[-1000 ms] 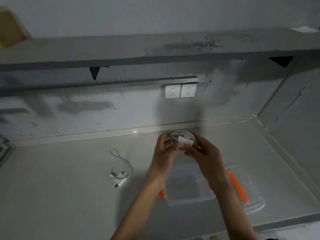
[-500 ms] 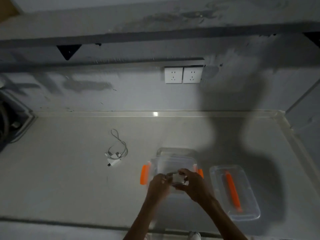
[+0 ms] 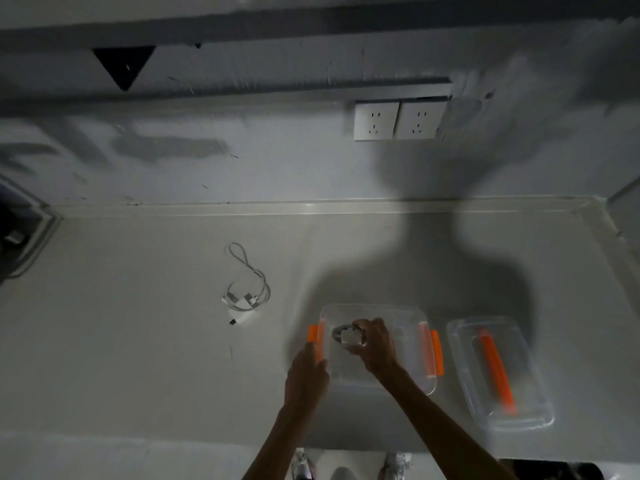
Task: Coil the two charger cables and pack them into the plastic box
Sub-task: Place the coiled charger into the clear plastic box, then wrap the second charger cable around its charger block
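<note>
Coiled charger cable [image 3: 347,335] is pinched in right hand [image 3: 372,344], low inside plastic box [image 3: 408,318]. Left hand [image 3: 306,374] is laid flat on the box's left edge. Coil should be released only once seated, else it springs open. Second cable [image 3: 246,295] lies uncoiled on tabletop [image 3: 138,341].

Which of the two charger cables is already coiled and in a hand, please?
The coiled charger held by the right hand over the plastic box; the other charger lies loose on the counter, left of it.

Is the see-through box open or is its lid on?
Open. The plastic box has no lid on it; the lid lies flat on the counter beside it, and the right hand reaches inside with a coiled charger.
</note>
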Tool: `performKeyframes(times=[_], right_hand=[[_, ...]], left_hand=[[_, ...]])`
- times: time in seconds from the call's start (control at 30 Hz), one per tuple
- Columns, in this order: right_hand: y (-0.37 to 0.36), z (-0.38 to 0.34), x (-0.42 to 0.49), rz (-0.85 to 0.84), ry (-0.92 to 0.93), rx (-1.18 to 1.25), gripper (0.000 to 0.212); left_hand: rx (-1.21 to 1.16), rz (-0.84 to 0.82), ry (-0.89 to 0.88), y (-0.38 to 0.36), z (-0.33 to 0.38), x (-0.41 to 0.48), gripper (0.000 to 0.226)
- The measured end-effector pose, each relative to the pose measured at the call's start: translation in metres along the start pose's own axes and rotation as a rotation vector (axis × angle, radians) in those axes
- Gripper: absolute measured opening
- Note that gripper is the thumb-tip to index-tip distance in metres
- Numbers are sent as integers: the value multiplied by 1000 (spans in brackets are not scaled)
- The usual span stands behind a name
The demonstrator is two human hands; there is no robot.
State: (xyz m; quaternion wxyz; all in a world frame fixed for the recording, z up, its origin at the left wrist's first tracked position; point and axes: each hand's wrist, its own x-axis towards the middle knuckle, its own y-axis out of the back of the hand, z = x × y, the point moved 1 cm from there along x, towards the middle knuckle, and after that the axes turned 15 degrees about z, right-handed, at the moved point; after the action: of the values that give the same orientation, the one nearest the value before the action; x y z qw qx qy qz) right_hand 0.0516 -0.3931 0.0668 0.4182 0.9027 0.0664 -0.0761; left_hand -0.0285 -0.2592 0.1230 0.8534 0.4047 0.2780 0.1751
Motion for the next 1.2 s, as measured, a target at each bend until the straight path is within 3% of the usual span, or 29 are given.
performKeyframes(times=[0.13,0.2,0.3,0.4,0.47,0.53,0.63,0.73,0.8,0.93,1.07,1.2], right_hand=[[-20,5,2,-4,-73,-71,39],[-27,4,0,60,-101,-79,28],[-38,2,-4,133,-125,-92,27],[-39,-2,-2,161,-118,-102,8],[-41,-2,2,168,-123,-93,9],[-43,4,2,125,-160,-91,31],[-39,16,3,57,-458,94,59],[-32,18,6,-102,-678,397,40],[-33,19,7,-136,-700,463,33],[-31,27,8,-143,-503,267,33],[5,17,8,-166,-569,335,34],[46,-16,2,62,-529,591,24]], left_hand=[[-7,-53,-40,-3,-6,6,49],[-17,-75,-37,-4,-9,8,52],[-14,-88,-58,-5,-14,10,54],[-5,-101,-79,-5,-14,14,55],[2,-96,-85,-5,-14,15,56],[-10,-92,-76,-7,-15,16,53],[-43,-84,-61,-11,-18,17,50],[-46,-68,-56,-15,-20,17,47],[-40,-68,-56,-14,-18,16,45],[-36,-81,-56,-14,-18,15,50],[-63,-56,-72,-4,-30,20,33],[-136,70,10,34,-66,39,31]])
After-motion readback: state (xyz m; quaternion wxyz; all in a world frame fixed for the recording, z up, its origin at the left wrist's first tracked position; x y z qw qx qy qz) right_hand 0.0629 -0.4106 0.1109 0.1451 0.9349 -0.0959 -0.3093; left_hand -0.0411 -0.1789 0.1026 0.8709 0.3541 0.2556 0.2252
